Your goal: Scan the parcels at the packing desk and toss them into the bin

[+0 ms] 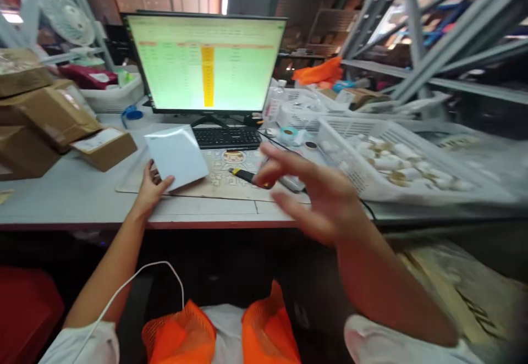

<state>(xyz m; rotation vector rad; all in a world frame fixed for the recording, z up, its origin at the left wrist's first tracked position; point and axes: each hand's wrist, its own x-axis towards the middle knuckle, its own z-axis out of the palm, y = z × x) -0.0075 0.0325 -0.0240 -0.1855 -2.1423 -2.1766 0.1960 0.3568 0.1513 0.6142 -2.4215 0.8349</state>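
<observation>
**Left hand (152, 188) holds a white square (175, 155), right hand (325, 199) is wide**

The room is big and a bit dark, with grey metal bars (416, 23) on both sides and a fan (68, 17) at the left. The desk (82, 204) is pale, with a red front edge. A big screen (173, 67) stands at the back, likely so the person can look up and read it. At the right, a white basket (358, 185) holds lots of small rolls (388, 163), maybe so they don't roll away. Brown boxes (61, 114) sit in a pile at the left, out of the middle. A mat with a picture (198, 188) lies in front of the keyboard (231, 137).

The white square is tipped up over the left part of the mat. I can't tell if it is a box or thick card. The left hand grips its lower left corner, thumb in front, maybe to keep it tilted. The right hand is blurry, fingers spread, with nothing seen in it. Near its fingertips is a black and yellow cutter (243, 174). I can't tell if they touch.
</observation>
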